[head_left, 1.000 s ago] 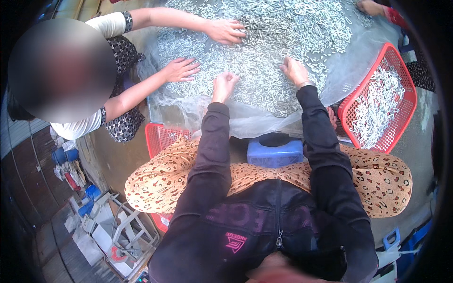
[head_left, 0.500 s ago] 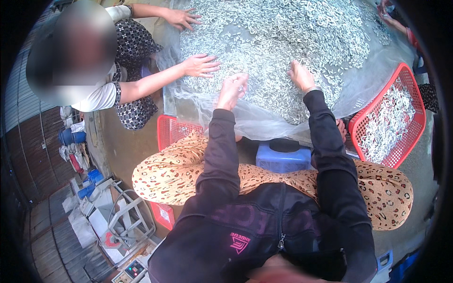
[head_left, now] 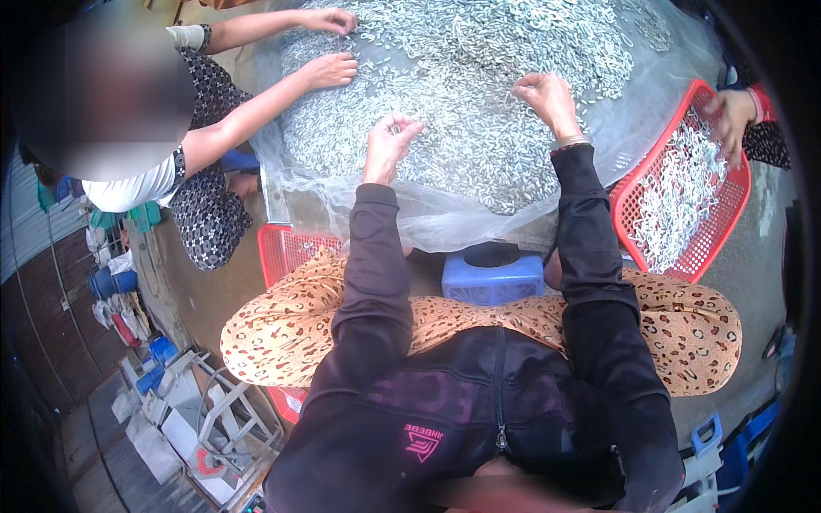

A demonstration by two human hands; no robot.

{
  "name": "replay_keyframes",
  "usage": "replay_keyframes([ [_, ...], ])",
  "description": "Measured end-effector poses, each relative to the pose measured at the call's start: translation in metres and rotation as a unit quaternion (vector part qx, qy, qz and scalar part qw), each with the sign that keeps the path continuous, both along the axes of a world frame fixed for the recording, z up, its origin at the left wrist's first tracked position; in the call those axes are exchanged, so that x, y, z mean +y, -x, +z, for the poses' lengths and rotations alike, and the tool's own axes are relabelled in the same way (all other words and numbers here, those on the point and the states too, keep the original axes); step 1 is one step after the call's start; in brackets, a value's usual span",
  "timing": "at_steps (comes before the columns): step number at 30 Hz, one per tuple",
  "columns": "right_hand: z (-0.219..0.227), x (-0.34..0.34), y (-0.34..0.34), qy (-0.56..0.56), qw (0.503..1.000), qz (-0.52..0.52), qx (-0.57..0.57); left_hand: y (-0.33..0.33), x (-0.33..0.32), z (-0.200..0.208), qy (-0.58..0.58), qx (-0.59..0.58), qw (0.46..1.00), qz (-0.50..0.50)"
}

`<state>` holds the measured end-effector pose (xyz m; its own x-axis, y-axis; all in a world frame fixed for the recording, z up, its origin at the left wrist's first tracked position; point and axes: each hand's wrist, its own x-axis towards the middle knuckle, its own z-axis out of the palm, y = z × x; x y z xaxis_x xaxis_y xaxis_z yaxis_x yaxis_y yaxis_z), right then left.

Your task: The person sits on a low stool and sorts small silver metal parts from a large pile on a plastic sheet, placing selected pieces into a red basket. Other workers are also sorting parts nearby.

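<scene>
A wide heap of small silvery-white pieces [head_left: 479,111], some of them loop-shaped, lies spread over a sheet of translucent netting [head_left: 342,201]. Over the near left part of the heap is my left hand [head_left: 391,147], its thumb and fingertips drawn together. My right hand [head_left: 550,101] is farther to the right above the pieces, fingers bent into a pinch. Whatever sits between the fingertips of either hand is too small to make out. A bracelet circles my right wrist.
At the right stands a red basket [head_left: 741,201] holding similar, whiter pieces, with another person's hand [head_left: 734,124] at its rim. A co-worker's two hands [head_left: 332,72] work the heap's left edge. Another red basket [head_left: 272,256] and a blue plastic stool [head_left: 493,280] are below the table.
The whole view has shifted slightly. The left co-worker's spread fingers have drawn together. At the right, another person's hand has come to the red basket. My left hand has turned, showing its pinch.
</scene>
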<state>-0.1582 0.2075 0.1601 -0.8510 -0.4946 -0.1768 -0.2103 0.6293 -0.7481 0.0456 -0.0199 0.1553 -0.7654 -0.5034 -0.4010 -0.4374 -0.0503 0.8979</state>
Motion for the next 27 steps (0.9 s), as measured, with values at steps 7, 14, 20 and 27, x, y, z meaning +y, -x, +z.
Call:
replay_keyframes([
  [7,-0.024,0.001,0.008,0.056,0.996,0.005,-0.072,-0.002,-0.015,0.044,-0.361,0.241,0.898,0.071],
  [14,-0.024,0.012,0.012,0.297,0.879,-0.063,-0.369,-0.019,-0.014,0.016,-0.035,-0.065,0.989,-0.126],
  [20,-0.018,0.031,0.009,0.241,0.916,-0.151,-0.284,-0.036,0.027,-0.062,0.348,-0.118,0.914,-0.170],
  [27,-0.031,0.049,0.022,0.414,0.831,-0.089,-0.362,-0.008,-0.001,-0.013,0.053,-0.119,0.983,-0.133],
])
